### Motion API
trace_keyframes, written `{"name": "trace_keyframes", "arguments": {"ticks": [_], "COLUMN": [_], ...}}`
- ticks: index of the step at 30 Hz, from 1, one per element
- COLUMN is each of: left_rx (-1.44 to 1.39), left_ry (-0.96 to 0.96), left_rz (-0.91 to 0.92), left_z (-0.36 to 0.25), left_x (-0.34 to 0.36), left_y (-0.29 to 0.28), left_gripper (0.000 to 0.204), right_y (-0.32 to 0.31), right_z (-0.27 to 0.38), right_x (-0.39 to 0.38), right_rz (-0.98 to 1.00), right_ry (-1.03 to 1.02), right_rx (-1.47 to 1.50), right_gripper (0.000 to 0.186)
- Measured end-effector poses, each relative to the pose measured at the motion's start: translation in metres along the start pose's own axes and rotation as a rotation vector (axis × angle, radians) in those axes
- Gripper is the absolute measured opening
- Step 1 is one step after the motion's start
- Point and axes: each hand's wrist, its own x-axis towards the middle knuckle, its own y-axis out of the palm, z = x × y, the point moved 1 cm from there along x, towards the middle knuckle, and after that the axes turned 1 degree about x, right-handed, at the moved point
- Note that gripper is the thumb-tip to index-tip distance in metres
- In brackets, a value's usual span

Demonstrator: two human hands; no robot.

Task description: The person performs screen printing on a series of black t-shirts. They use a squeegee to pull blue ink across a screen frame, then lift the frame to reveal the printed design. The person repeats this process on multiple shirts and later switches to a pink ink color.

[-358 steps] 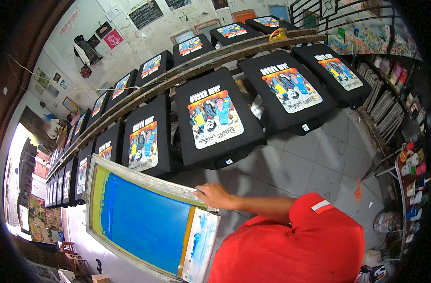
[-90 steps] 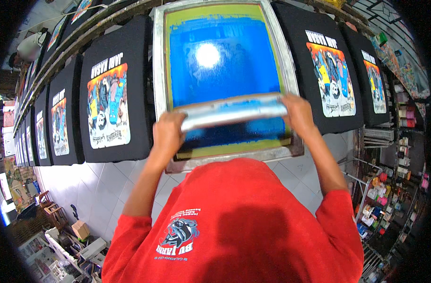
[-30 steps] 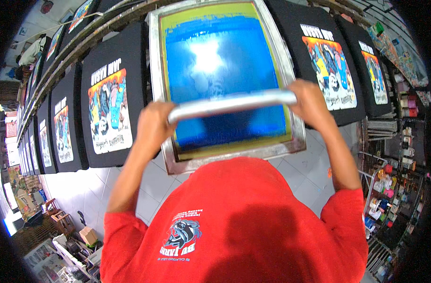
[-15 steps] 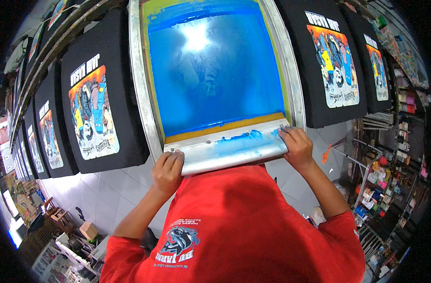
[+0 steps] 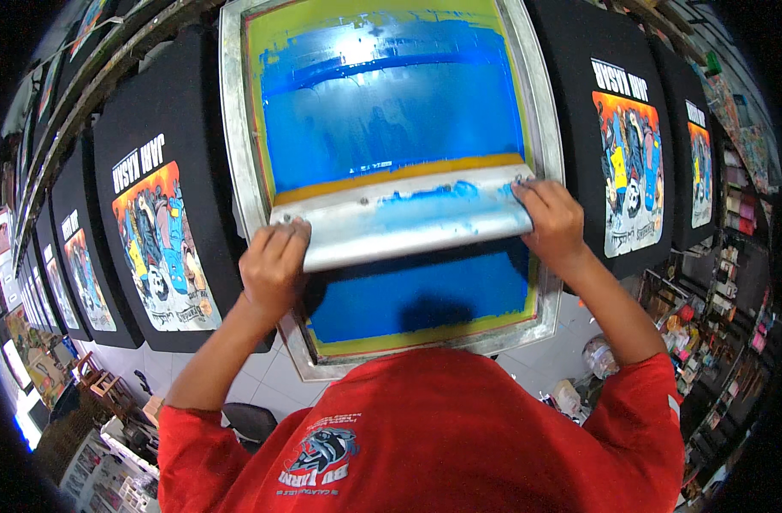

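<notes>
Both of my hands grip a wide silver squeegee (image 5: 416,222) with an orange blade and blue ink smears on its body. My left hand (image 5: 274,265) is closed on its left end and my right hand (image 5: 551,221) on its right end. The squeegee lies across the middle of a screen (image 5: 382,120) coated in glossy blue ink, with yellow-green margins inside a metal frame (image 5: 233,111). A thicker line of ink crosses the upper part of the screen. Whatever is under the screen is hidden. My red shirt fills the lower edge.
Black boards with colourful printed graphics flank the screen on the left (image 5: 160,239) and right (image 5: 626,171). Rails (image 5: 70,103) run behind them. Shelves of small containers (image 5: 724,291) stand at the right, a dark chair (image 5: 250,423) at lower left, over pale tiles (image 5: 271,368).
Since half a second ago the squeegee and both hands have moved up the screen from its near edge to its middle. About twelve seconds ago the screen was held low at the left.
</notes>
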Motion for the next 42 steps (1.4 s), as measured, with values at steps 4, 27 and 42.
{"name": "trace_keyframes", "arguments": {"ticks": [4,27,42], "left_rx": [0.068,-0.039,-0.182], "left_ry": [-0.001,-0.197,-0.162], "left_rz": [-0.004,0.022,0.037], "left_z": [0.046,-0.021,-0.159], "left_x": [0.04,-0.006,-0.186], "left_y": [0.021,-0.055,-0.035], "left_gripper": [0.028,0.043,0.055], "right_y": [0.015,-0.062,-0.013], "right_z": [-0.034,0.019,0.119], "right_x": [0.05,-0.009,-0.23], "right_rz": [-0.003,-0.16,-0.106], "right_ry": [0.014,0.066,0.183], "right_rx": [-0.032,0.039,0.087], "right_gripper": [0.045,0.036,0.055]}}
